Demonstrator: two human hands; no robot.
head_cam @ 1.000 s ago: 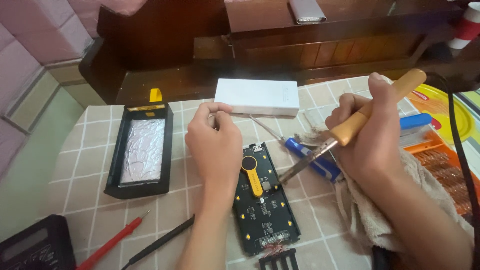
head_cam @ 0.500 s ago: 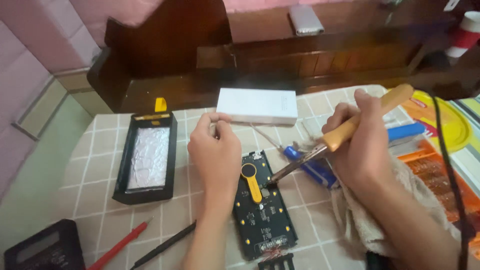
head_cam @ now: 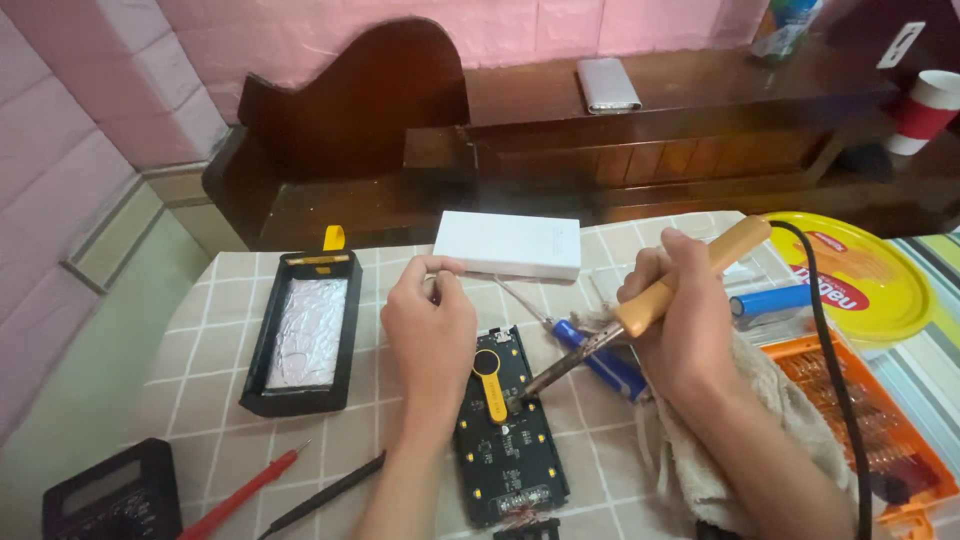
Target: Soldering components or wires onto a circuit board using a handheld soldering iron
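My right hand (head_cam: 680, 330) grips a soldering iron with a wooden handle (head_cam: 690, 278); its metal tip (head_cam: 520, 398) touches a black circuit board (head_cam: 505, 430) lying on the checked tablecloth. A yellow strip (head_cam: 490, 380) lies on the board beside the tip. My left hand (head_cam: 430, 335) rests at the board's upper left edge, fingers pinched on a thin solder wire (head_cam: 520, 298) that runs off to the right. A pale cloth (head_cam: 740, 430) lies under my right wrist.
A black tray lined with foil (head_cam: 305, 335) sits to the left. A white box (head_cam: 508, 245) lies behind the board. Blue cylinders (head_cam: 600, 360), an orange bit case (head_cam: 860, 420), a yellow lid (head_cam: 860, 275), a multimeter (head_cam: 100, 495) with red and black probes (head_cam: 245, 490).
The camera view has shifted, showing more of the wooden bench. The iron's tip has moved down onto the board beside the yellow strip. My left hand has stayed put.
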